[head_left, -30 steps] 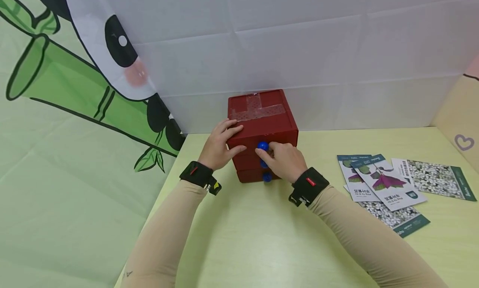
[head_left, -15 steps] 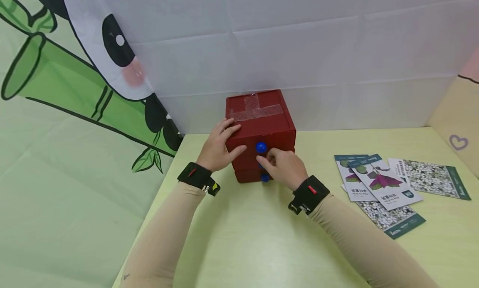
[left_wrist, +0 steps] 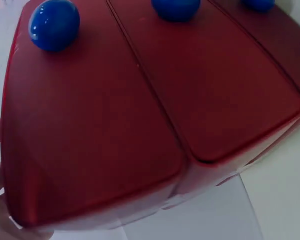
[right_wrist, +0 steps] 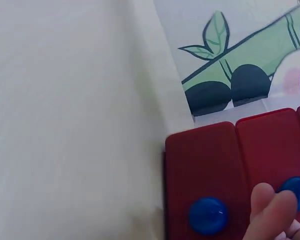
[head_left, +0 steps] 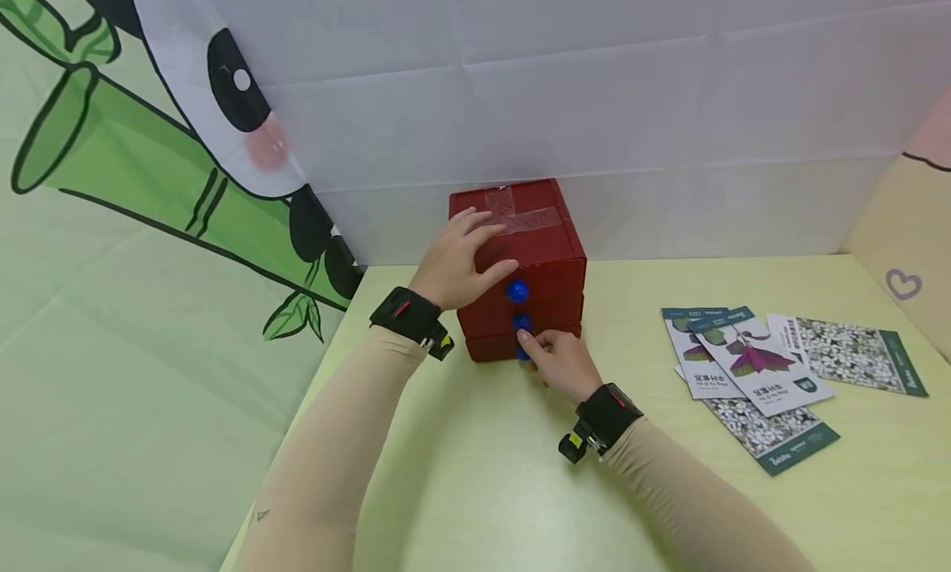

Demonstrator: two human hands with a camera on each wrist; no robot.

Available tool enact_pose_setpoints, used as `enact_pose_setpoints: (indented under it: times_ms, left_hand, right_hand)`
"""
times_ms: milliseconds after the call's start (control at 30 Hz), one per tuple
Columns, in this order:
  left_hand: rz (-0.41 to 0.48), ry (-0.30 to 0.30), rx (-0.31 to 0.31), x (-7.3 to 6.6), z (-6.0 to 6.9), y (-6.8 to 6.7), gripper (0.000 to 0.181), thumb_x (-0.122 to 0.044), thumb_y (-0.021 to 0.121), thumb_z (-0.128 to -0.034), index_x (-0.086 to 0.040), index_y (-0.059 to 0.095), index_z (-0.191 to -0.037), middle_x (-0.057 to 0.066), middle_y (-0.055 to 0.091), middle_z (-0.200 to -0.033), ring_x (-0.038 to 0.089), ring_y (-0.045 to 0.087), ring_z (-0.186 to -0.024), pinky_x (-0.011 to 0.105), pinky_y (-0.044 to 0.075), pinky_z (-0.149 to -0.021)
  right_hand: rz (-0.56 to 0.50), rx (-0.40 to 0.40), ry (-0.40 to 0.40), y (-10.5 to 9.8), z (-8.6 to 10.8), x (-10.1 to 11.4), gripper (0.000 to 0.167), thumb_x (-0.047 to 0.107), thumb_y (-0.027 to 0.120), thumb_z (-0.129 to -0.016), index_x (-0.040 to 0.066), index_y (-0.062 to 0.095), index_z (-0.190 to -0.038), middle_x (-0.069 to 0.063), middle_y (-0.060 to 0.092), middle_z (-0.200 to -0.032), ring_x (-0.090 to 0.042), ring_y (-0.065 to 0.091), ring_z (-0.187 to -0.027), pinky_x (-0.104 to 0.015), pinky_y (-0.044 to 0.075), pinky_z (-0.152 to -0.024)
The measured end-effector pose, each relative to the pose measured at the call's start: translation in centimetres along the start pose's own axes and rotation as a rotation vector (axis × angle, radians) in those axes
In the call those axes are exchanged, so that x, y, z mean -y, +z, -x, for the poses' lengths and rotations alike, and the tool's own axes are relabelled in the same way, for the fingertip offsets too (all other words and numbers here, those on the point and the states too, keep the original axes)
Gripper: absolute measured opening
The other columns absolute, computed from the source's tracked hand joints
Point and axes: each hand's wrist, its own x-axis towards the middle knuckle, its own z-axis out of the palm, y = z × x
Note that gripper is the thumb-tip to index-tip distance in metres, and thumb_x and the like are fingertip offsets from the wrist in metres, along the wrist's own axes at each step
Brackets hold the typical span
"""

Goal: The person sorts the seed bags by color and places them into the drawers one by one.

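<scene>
A dark red box (head_left: 555, 285) with several drawer fronts stands against the back wall, clear tape crossing its lid. Blue round knobs run down its front: top knob (head_left: 518, 291), middle knob (head_left: 522, 321) and bottom knob (head_left: 523, 355). My left hand (head_left: 455, 262) lies over the lid's left front edge, fingers spread and thumb reaching across. My right hand (head_left: 568, 364) has bent fingers at the lower two knobs. In the right wrist view, its fingertips (right_wrist: 262, 196) are beside the middle knob (right_wrist: 299, 187), with the bottom knob (right_wrist: 208, 215) untouched. The drawers look closed.
Several flower-printed packets (head_left: 765, 366) lie overlapping on the table's right side. A white cloth wall (head_left: 631, 126) rises right behind the box. To the left hangs a green cloth (head_left: 149, 349) with a panda and bamboo print.
My right hand has gone down the front of the box, from the top knob past the middle one. My left hand has shifted up and to the right over the lid.
</scene>
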Motion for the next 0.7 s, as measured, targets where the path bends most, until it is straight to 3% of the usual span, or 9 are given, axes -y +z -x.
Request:
enact_pose_setpoints:
  times_ms: [133,233,500,700]
  left_hand:
    - [-0.125,-0.025,0.148,-0.6,-1.1,0.4,0.069,-0.060,0.054,-0.0891,-0.018,0.047,-0.144,0.007,0.037,-0.150,0.026,0.026,-0.142,0.047,0.026,-0.113]
    - [-0.192,-0.046,0.224,-0.9,-1.6,0.6,0.075,-0.067,0.049,-0.0876,-0.022,0.042,-0.147,0.006,0.034,-0.152,0.026,0.025,-0.142,0.050,0.024,-0.113]
    - [-0.238,-0.047,0.319,-0.8,-2.4,0.7,0.081,-0.075,0.042,-0.0852,-0.030,0.031,-0.152,0.003,0.025,-0.157,0.025,0.017,-0.145,0.055,0.017,-0.114]
    - [-0.221,-0.007,0.331,0.1,-2.5,1.0,0.076,-0.070,0.042,-0.0891,-0.030,0.028,-0.152,0.001,0.024,-0.158,0.024,0.020,-0.145,0.051,0.016,-0.115]
  right_hand:
    - [-0.161,-0.003,0.076,0.8,0.1,-0.3,0.063,0.059,0.050,-0.093,-0.001,0.067,-0.089,-0.012,0.065,-0.072,-0.028,0.055,-0.050,-0.032,0.044,-0.051]
    - [-0.285,0.010,0.136,1.3,0.1,-0.2,0.065,0.061,0.050,-0.092,-0.003,0.066,-0.092,-0.009,0.064,-0.071,-0.028,0.053,-0.051,-0.034,0.045,-0.054]
    - [-0.488,0.005,0.223,2.3,-0.6,0.0,0.071,0.063,0.046,-0.093,-0.003,0.063,-0.114,-0.004,0.061,-0.074,-0.014,0.049,-0.047,-0.025,0.035,-0.047]
    - [-0.567,-0.013,0.226,2.3,-1.3,0.5,0.071,0.064,0.045,-0.093,-0.002,0.062,-0.112,-0.004,0.058,-0.073,-0.013,0.048,-0.051,-0.024,0.033,-0.047]
